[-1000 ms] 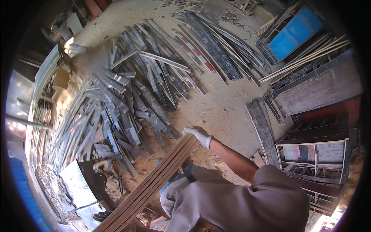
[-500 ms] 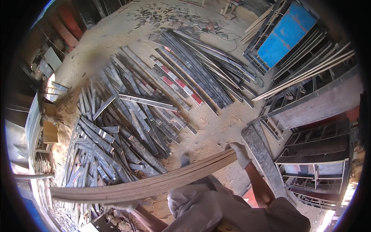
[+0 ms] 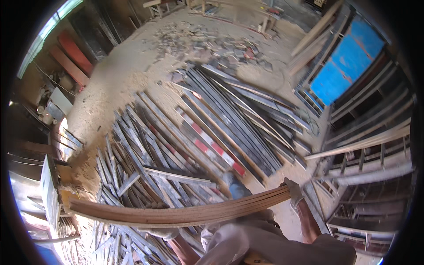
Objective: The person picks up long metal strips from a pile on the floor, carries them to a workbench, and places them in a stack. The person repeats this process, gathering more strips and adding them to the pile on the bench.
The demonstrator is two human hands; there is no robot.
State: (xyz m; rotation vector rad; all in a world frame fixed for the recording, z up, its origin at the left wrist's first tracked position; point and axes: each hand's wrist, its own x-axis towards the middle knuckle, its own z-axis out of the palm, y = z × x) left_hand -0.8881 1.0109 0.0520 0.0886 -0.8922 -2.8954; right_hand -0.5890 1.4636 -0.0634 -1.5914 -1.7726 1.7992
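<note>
A bundle of long, pale wooden strips (image 3: 190,215) lies crosswise in front of my body, its layered edges showing at the right end. My right hand (image 3: 293,192), in a light work glove, grips that right end. Further left, my gloved left hand (image 3: 162,232) supports the bundle from below, with fingertips showing over its far edge. The strips look curved across the picture and hang above the heaped boards on the floor.
Grey, worn boards (image 3: 128,154) lie in a loose heap ahead, beside straighter dark lengths (image 3: 229,119). Scattered offcuts (image 3: 207,44) cover the floor beyond. At right lean a blue panel (image 3: 346,62) and dark frames (image 3: 371,203). My foot (image 3: 237,187) is by the boards.
The view has shifted, with floor things appearing lower and further right. A foot now shows further forward among the boards. Both hands still hold the strips; the left appears closer to the middle.
</note>
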